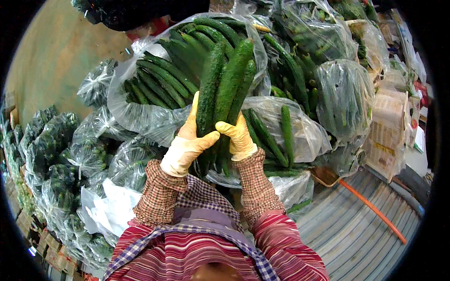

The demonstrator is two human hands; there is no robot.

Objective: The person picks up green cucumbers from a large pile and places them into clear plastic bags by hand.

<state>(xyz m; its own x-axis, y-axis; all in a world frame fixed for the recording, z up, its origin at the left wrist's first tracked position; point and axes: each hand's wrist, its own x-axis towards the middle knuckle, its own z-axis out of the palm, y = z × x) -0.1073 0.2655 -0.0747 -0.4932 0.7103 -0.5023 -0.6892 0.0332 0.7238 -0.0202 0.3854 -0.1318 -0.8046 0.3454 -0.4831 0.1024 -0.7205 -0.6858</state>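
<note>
Both my hands wear yellowish gloves and are wrapped round one bunch of long green cucumbers, held upright in front of me. My left hand grips the bunch from its left side, thumb across the front. From the right, my right hand closes on it, its thumb near the left one. The bunch's lower ends show partly below my hands. Behind it lies a large open clear plastic bag full of cucumbers. To the right, another open bag holds several loose cucumbers.
Tied clear bags of green produce are piled at the left, with a white plastic bag nearer me. More filled bags stand at the right beside a printed carton. An orange bar crosses the ridged grey surface.
</note>
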